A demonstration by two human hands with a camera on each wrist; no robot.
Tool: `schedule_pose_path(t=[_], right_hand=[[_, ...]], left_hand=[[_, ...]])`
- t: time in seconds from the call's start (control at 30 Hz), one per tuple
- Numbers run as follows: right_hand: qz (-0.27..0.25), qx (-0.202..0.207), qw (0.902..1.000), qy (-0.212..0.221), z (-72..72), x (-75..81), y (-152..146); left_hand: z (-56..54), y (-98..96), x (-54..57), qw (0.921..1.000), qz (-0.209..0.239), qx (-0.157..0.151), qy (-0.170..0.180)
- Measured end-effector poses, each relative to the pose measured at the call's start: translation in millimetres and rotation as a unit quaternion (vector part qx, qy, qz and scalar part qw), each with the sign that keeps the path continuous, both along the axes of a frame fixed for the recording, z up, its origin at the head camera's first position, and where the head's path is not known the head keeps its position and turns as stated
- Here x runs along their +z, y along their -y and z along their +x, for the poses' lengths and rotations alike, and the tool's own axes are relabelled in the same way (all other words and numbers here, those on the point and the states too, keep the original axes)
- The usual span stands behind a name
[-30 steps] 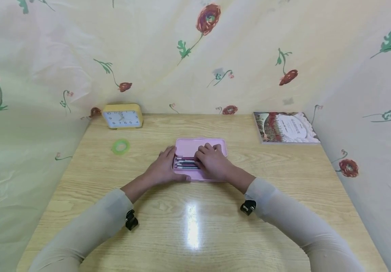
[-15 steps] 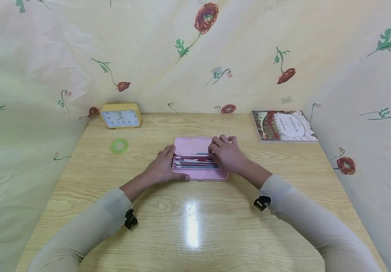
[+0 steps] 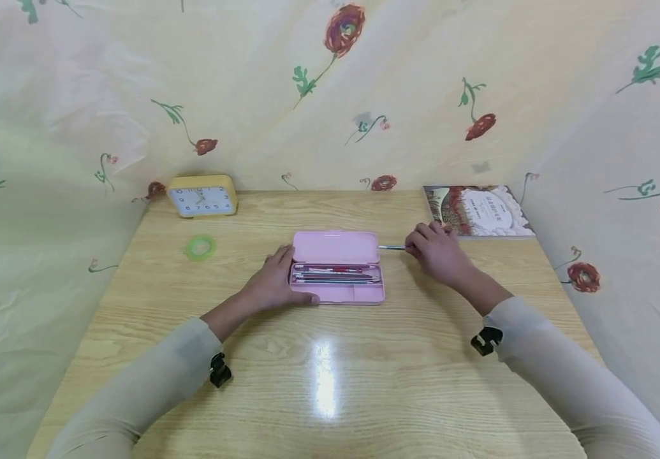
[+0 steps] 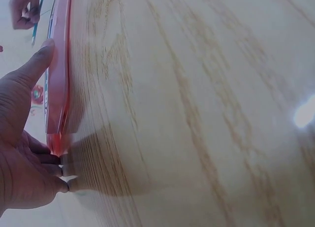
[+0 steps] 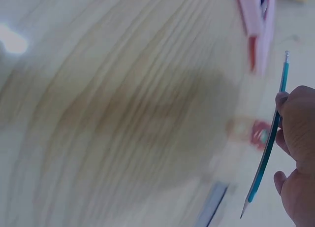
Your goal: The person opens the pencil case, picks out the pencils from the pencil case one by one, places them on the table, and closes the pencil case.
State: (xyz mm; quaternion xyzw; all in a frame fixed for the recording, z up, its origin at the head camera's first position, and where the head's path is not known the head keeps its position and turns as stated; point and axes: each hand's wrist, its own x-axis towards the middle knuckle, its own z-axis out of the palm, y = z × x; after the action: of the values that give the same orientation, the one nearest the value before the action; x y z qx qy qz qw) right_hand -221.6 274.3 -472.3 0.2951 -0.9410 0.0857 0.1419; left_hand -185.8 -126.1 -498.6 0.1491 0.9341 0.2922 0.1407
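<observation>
An open pink pencil case (image 3: 337, 293) lies mid-table with its lid (image 3: 335, 247) folded back. Several pencils (image 3: 335, 278) lie lengthwise in its long compartment. My left hand (image 3: 271, 280) holds the case's left end, thumb along the front edge and fingers around the back corner; the left wrist view shows the thumb (image 4: 38, 62) on the case wall (image 4: 59, 79). To the right of the lid, my right hand (image 3: 439, 255) pinches a teal pencil (image 3: 393, 247). In the right wrist view this pencil (image 5: 268, 145) has its sharpened tip down and its eraser end up.
A yellow alarm clock (image 3: 203, 196) stands at the back left, with a green tape roll (image 3: 200, 247) in front of it. A book with a floral cover (image 3: 490, 211) lies at the back right, just behind my right hand. Flower-patterned cloth (image 3: 249, 95) borders the table.
My right hand has drawn the pencil out of the case and carried it right, past the lid towards the book. My left hand stays at the case's left end.
</observation>
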Motion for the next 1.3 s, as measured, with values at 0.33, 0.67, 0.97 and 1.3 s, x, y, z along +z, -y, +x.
schedule_pose_path(t=[0.33,0.67,0.97,1.3], right_hand=[[0.002,-0.057,0.9973,0.046,-2.2,-15.4,-41.5],[-0.007,-0.077,0.9922,0.097,-3.9,-29.2,-53.0],[0.0,-0.08,0.9918,0.099,-4.2,-25.9,-54.5],[-0.027,-0.047,0.9956,0.076,-3.8,-23.1,-39.7]], left_hand=[[2.3,0.6,0.6,1.0,0.001,0.003,0.005],[1.9,0.5,-1.3,1.0,0.003,0.002,0.003],[-1.1,-0.4,-0.4,1.0,-0.001,0.002,-0.004],[0.4,-1.2,0.0,1.0,-0.003,0.004,0.001]])
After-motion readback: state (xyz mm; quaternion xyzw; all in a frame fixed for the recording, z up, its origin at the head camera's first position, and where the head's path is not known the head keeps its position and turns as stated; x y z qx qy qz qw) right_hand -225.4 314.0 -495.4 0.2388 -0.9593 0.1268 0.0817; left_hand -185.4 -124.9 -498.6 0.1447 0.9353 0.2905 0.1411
